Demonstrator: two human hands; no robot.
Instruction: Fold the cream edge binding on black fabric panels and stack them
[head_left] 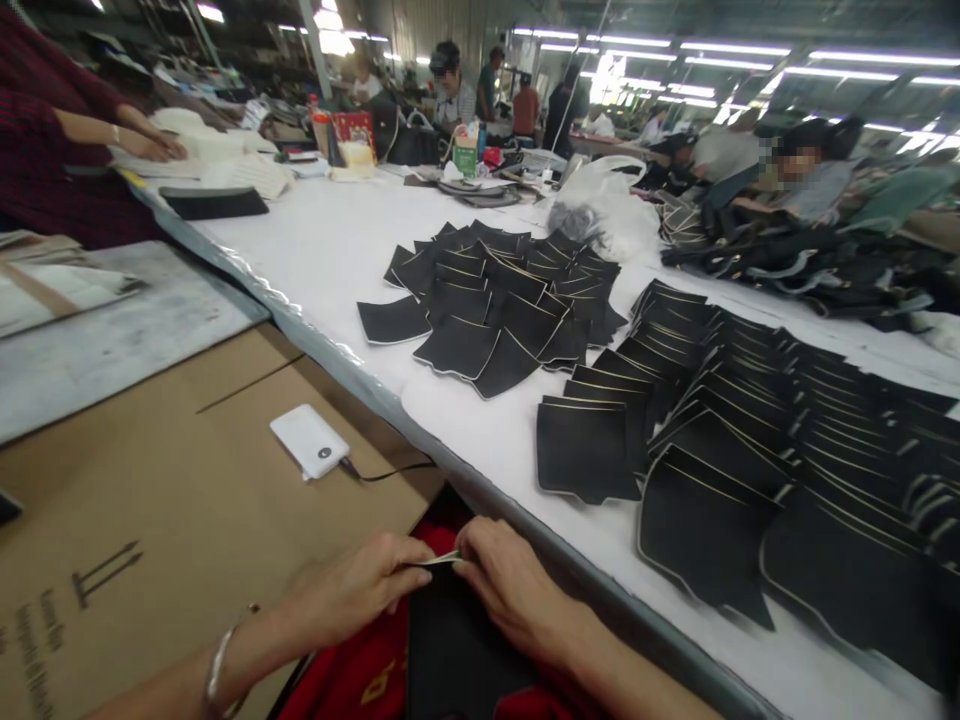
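The left hand [360, 588] and the right hand [504, 572] met low in the view, just in front of the near edge of the white table [322, 240], each with thumb and fingers pinched on a thin, pale strip of edge [442, 558]. That edge lay between the two sets of fingertips, running across from one hand to the other, with only a short stretch of it showing in the gap. Directly below the hands, a black panel [454, 645] hung or lay over red cloth [360, 655] (whether the pale edge belonged to this panel, I could not tell). The left wrist bore a silvery bracelet [217, 665]. Beyond the right hand, on the tabletop, overlapping black pieces with pale edges stood in long rows [750, 440], and farther off a looser heap [495, 300] of similar pieces was spread, well apart from both hands. Beyond the left hand lay brown cardboard [187, 500], and on it a white device [309, 442] with a dark cable [390, 472] leading toward the table's edge. A translucent plastic bag [611, 205] sat behind the heap. At the far left, another person's hands [154, 142] rested near pale material.
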